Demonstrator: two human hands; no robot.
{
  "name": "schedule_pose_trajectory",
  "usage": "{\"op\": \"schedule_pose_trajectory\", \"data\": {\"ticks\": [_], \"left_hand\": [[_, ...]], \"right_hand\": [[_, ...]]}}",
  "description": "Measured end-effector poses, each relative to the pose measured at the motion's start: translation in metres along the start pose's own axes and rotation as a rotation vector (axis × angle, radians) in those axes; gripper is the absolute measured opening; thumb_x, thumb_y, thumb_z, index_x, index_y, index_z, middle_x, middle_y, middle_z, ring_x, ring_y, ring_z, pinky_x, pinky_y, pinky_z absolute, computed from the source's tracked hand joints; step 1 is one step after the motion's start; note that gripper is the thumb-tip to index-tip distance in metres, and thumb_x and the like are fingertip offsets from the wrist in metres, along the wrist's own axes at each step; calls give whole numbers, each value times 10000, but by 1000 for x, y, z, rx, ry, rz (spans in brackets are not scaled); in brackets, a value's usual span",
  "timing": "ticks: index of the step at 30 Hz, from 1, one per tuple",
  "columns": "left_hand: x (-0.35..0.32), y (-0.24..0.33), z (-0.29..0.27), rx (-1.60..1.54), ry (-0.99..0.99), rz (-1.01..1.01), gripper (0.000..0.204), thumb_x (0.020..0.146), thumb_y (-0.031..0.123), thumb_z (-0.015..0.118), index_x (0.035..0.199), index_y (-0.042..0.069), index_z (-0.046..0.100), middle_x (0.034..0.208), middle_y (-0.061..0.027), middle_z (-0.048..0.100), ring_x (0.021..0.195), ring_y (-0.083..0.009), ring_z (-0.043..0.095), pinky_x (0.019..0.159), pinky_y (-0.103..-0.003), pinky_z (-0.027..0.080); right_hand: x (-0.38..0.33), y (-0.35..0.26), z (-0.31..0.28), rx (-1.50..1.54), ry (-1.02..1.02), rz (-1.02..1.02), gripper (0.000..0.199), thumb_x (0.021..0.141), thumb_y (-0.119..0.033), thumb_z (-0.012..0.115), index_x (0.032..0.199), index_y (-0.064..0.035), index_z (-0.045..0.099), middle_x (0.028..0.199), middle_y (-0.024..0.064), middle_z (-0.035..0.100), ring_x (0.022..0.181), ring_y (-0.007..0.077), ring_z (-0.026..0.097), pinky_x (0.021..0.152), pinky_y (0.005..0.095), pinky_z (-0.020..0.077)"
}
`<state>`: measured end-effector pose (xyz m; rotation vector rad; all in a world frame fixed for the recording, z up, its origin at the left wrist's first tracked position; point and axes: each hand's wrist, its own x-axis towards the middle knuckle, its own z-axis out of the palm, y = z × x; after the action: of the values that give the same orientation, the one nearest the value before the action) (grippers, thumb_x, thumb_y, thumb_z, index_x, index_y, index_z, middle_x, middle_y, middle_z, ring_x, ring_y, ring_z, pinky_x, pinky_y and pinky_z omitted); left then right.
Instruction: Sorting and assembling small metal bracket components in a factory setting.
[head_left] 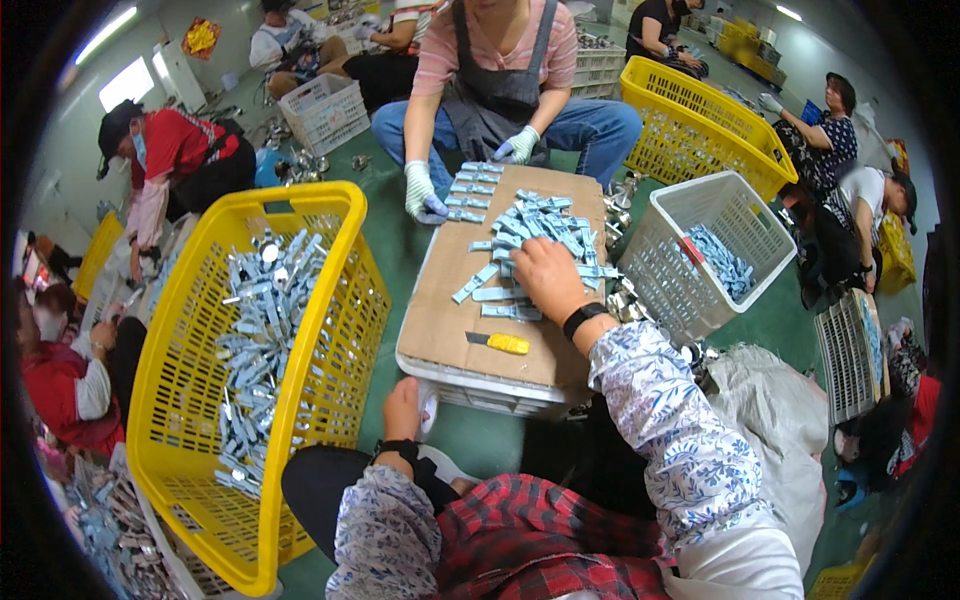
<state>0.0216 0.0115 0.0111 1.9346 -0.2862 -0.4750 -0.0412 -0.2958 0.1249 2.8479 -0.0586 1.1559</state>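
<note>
My right hand reaches over the cardboard-topped stand, fingers bent down onto a heap of light-blue flat strips. The fingertips close on a strip at the heap's near left edge, partly hidden by the hand. Several strips lie side by side left of and below it. A yellow-handled utility knife lies with its blade out near the front of the cardboard. My left hand hangs off the stand's near left corner; its fingers are mostly hidden from this angle.
A tall yellow basket of light-blue and silver parts stands at left. On the right is a white basket with more strips. Opposite sits a co-worker whose gloved hands are beside a row of strips. A pale sack lies at right.
</note>
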Motion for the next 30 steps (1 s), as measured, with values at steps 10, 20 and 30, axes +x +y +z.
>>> {"op": "schedule_pose_trajectory", "data": {"ticks": [10, 20, 30], "left_hand": [[4, -13, 3, -89, -50, 24, 310, 900, 221, 435, 1015, -39, 556, 816, -130, 607, 544, -172, 575, 437, -284, 492], [8, -14, 1, -160, -93, -63, 253, 887, 148, 413, 1053, -5, 525, 923, -103, 571, 694, -164, 569, 484, -269, 507], [5, -9, 2, -272, -111, -35, 184, 888, 142, 406, 985, 52, 535, 819, -77, 589, 575, -141, 560, 525, -250, 480]], "right_hand": [[-40, -98, -24, 147, -265, -16, 73, 719, -141, 513, 746, -80, 543, 744, 52, 515, 751, 215, 527, 608, 336, 429], [-66, -101, -9, 13, -361, 44, 119, 716, -135, 504, 765, -63, 585, 790, 80, 521, 802, 222, 517, 648, 329, 429], [-65, -91, -5, 28, -384, 110, 114, 730, -108, 495, 760, -38, 579, 804, 88, 535, 777, 232, 541, 627, 340, 467]]}}
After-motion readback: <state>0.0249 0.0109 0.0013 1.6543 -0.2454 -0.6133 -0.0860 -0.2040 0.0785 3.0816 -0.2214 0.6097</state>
